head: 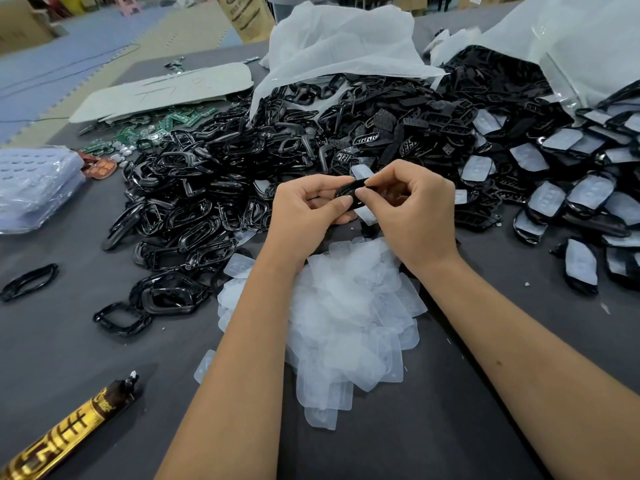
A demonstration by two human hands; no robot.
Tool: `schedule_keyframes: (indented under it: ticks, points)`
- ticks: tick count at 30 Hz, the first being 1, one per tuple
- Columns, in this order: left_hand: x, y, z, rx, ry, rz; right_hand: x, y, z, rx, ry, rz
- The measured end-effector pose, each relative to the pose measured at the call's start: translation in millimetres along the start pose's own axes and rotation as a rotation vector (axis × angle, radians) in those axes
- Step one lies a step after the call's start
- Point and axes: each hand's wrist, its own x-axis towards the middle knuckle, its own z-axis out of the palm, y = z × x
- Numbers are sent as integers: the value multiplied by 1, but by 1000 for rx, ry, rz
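Both hands hold one black shell (349, 192) in the air just above centre of view, over the grey table (69, 341).

**Left hand** (304, 206): The fingers are curled. The thumb presses the near face of the shell and the forefinger backs it from behind, so the left end is pinched.

**Right hand** (415, 209): The fingers are curled and bunched together. Thumb and fingertips (367, 192) clamp the right end of the shell. The two hands touch each other at the shell.

**Position of the shell:** It lies roughly level between the two thumbs. A clear pad edge shows just behind it at 12 o'clock; whether this pad sits in the shell cannot be told.

**Surroundings, measured from the hands:**
- 6 o'clock: a heap of clear pads (346, 317), partly under both forearms.
- 9 to 11 o'clock: a large heap of black frames (207, 188), near the left hand.
- 3 o'clock: black shells with pads fitted (571, 195), spread on the table.
- 12 o'clock: a white bag (339, 39), open, with black parts spilling out.
- 1 o'clock: a second white bag (571, 39).
- 10 o'clock, far: green circuit boards (156, 128) beside a cardboard sheet (166, 91).
- 9 o'clock, far: a stack of clear trays (31, 188).
- 7 o'clock: a gold tube (65, 431), well apart from the hands.
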Motion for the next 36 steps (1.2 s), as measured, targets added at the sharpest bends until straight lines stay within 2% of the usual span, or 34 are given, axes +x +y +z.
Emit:
schedule_keyframes:
  ticks: [3, 9, 16, 19, 21, 23, 26, 28, 29, 31, 36]
  points:
    - [0, -1, -2, -19, -22, 2, 1, 0, -1, -69, 34, -29]
    - [0, -1, -3, -111, -36, 13, 4, 4, -2, 169, -73, 158]
    - [1, -1, -3, -76, -31, 44, 3, 7, 0, 205, -78, 155]
    - [2, 0, -1, -45, 17, 84, -1, 0, 0, 92, 1, 76]
    - [4, 0, -2, -21, 119, 106, -2, -9, -1, 28, 19, -68]
    - [7, 0, -5, -49, 249, 111, -3, -16, -1, 27, -150, -229]
    - [8, 1, -9, -135, 354, 81, -10, -24, 3, 45, -569, -304]
    - [7, 1, -8, -160, 358, 68, -13, -24, 6, -32, -727, -312]
    - [7, 2, -8, -167, 356, 64, -13, -24, 7, -37, -751, -302]
    - [7, 3, -7, -179, 359, 61, -12, -21, 8, 88, -684, -214]
    - [7, 4, -7, -218, 382, 47, -6, -11, 3, 421, -300, 136]
